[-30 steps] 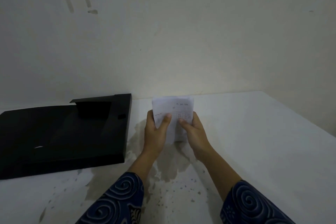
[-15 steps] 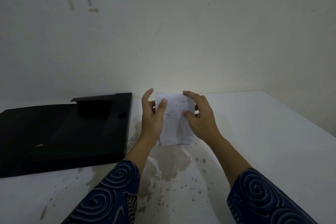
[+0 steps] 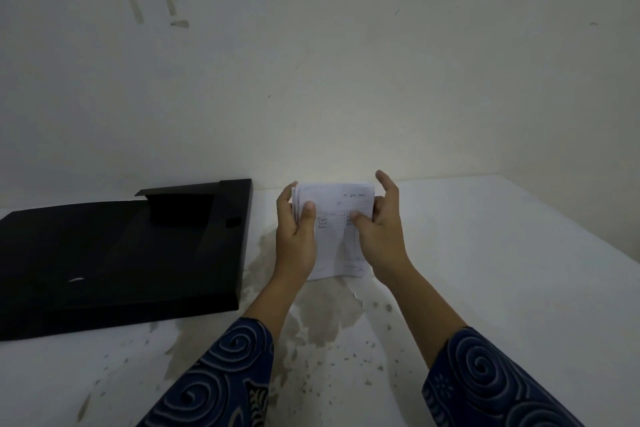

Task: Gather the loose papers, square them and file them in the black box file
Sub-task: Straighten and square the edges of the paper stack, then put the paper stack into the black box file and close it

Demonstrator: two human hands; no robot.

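Between the two hands, the papers (image 3: pixel 337 232) stand on the white bench (image 3: pixel 502 270). The left hand (image 3: pixel 296 236) and right hand (image 3: pixel 379 236) each curl around one side, thumbs in front. Tap the bottom edge gently to even it. The black box file (image 3: pixel 114 253) lies shut just left, on a stained bench beside a bare wall (image 3: pixel 346 62).

Single head view, looking forward-down, close over table (image 3: pixel 485 270); dim, perhaps wall-facing.
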